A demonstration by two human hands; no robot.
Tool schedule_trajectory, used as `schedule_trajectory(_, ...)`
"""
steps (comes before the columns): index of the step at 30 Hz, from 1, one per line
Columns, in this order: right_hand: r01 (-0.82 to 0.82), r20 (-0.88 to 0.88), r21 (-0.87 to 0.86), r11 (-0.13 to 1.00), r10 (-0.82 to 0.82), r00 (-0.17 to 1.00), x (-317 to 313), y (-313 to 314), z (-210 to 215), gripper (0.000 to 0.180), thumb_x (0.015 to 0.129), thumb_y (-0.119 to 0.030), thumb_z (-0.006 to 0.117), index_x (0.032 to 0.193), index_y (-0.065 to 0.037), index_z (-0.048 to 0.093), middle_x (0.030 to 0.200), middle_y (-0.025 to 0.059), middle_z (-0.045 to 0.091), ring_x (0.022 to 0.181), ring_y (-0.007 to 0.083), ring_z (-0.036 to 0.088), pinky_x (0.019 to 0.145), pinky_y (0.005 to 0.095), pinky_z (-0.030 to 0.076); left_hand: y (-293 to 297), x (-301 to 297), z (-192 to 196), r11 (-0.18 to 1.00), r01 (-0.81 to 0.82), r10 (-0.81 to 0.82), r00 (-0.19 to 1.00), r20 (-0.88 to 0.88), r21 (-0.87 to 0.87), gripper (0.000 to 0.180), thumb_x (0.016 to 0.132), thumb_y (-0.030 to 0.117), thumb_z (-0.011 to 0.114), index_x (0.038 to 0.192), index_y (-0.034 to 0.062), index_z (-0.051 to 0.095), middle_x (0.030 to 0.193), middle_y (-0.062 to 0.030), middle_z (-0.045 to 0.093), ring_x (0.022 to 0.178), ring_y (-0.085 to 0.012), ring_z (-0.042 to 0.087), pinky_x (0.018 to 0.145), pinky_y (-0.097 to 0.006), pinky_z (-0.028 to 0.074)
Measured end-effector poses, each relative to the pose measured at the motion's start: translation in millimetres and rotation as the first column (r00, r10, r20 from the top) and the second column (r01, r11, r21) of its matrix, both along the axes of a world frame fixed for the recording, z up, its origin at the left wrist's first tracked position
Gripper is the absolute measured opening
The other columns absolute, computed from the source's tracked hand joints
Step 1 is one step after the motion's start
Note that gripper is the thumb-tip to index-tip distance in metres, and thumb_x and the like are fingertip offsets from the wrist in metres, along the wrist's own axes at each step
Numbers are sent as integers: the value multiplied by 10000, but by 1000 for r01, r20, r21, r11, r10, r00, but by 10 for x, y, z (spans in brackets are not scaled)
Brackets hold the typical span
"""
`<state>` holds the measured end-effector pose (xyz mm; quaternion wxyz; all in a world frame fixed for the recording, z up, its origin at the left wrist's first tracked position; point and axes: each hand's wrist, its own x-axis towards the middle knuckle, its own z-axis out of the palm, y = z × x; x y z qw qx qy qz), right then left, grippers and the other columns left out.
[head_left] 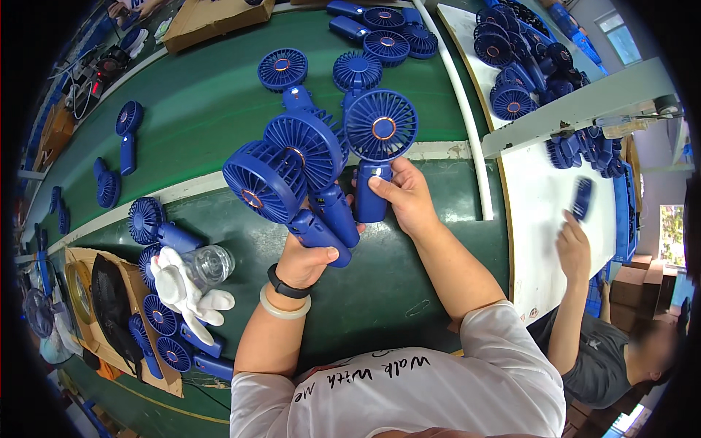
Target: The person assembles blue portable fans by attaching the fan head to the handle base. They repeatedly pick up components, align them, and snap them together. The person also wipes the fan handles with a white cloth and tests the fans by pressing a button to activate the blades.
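Left hand (305, 259) fingers grip two fans (288, 168); right hand (403, 196) third fan (380, 131).

Bright even overhead light, soft shadows, strong fisheye bending with black rim, co-worker's hand (574, 247) motion-blurred, window (622, 40) top right blown out

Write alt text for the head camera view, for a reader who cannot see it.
A person's left hand grips two blue handheld fans by their handles while the right hand holds a third blue fan upright over a green conveyor belt. More fans lie along the belt; a white glove rests at left, and a co-worker's hand reaches over a white table at right.
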<state>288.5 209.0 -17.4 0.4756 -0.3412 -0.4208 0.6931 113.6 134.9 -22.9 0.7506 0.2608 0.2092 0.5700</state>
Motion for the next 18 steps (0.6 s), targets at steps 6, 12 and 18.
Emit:
schedule_trajectory(6, 6, 15, -17, 1000, -5, 1000, 15, 7, 1, 319, 831, -73, 630, 1119, -5, 512, 996, 114, 633, 896, 190, 632, 807, 319, 506, 3, 18, 32, 1000, -17, 18, 1000, 17, -25, 929, 625, 39, 704, 1414, 91, 216, 1487, -137, 164, 1357, -432, 157, 997, -604, 336)
schedule_trajectory(12, 28, 8, -53, 998, -27, 1000, 5, -2, -35, 303, 835, -79, 627, 1108, -4, 516, 987, 112, 637, 886, 190, 635, 814, 323, 506, -6, 19, 8, 999, -11, 13, 999, 38, -42, 929, 623, 35, 717, 1408, 91, 222, 1460, -119, 206, 1334, -387, 220, 991, -577, 361)
schedule_trajectory(18, -40, -10, -83, 996, 39, 999, 29, -2, -55, 332, 854, -68, 594, 1165, -5, 496, 1017, 97, 622, 916, 162, 609, 834, 300, 487, 29, -4, 48, 998, 54, -54, 999, 9, -33, 906, 628, 27, 742, 1388, 80, 251, 1371, -96, 354, 1245, -284, 411, 963, -504, 436)
